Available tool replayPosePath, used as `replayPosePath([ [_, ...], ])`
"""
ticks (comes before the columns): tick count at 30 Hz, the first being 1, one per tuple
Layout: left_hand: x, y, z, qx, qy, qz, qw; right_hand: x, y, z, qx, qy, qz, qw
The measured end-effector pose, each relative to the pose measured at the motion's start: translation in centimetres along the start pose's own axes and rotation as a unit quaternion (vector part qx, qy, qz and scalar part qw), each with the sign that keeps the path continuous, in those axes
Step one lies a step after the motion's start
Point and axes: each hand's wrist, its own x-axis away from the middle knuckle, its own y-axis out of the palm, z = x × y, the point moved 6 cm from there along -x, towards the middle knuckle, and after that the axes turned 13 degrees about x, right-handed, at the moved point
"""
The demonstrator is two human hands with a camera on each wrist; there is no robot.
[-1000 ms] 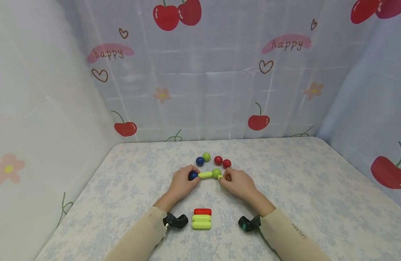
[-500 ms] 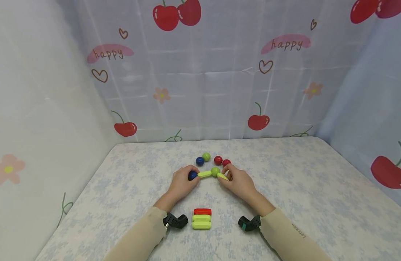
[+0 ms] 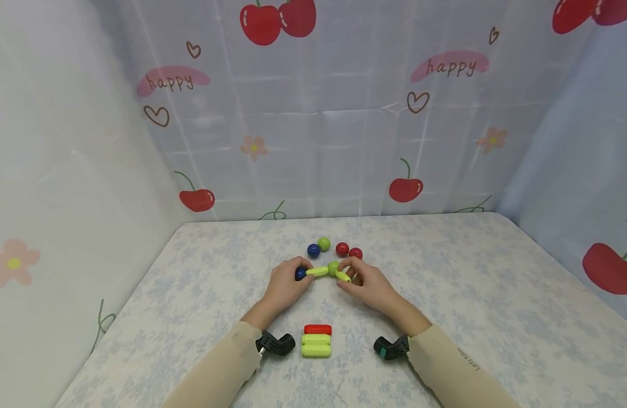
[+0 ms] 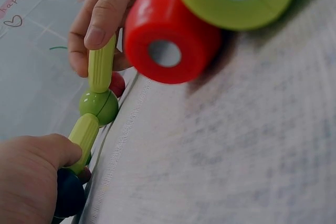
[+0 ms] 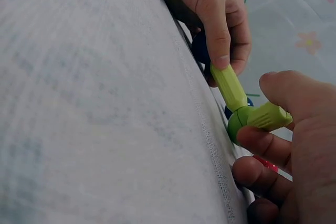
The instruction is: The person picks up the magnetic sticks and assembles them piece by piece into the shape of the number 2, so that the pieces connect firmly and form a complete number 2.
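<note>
My left hand [image 3: 286, 283] grips a dark blue ball [image 3: 300, 274] and the near end of a yellow-green magnetic rod [image 3: 317, 272]. That rod's other end meets a light green ball [image 3: 333, 268]. A second yellow-green rod [image 3: 342, 276] juts from the same ball at an angle. Around this second rod curl the thumb and fingers of my right hand [image 3: 368, 283]. In the right wrist view the index finger touches the second rod [image 5: 268, 116], while the thumb looks slightly apart from it. The left palm hides part of the blue ball.
Behind the hands lie a blue ball [image 3: 313, 250], a green ball [image 3: 323, 243] and two red balls [image 3: 342, 249], one partly behind the right fingers. Nearer the body, a red rod [image 3: 317, 329] lies beside two yellow-green rods [image 3: 316, 351]. A printed curtain [image 3: 313, 141] hangs behind the table.
The joined rods and green ball have shifted slightly left. The second rod, mostly covered before, shows more now and is angled differently. My right fingers have moved left along it toward the green ball.
</note>
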Motion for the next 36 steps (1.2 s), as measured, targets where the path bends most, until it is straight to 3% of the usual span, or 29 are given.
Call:
replayPosePath([
  [8,0.07,0.0,0.04,0.002,-0.003,-0.002,1.0,0.19,0.08,-0.56,-0.013,-0.02,-0.03,0.9992],
  [36,0.09,0.24,0.23,-0.026,0.015,-0.01,0.9995,0.06,0.53,-0.36,-0.006,-0.04,-0.04,0.9983],
])
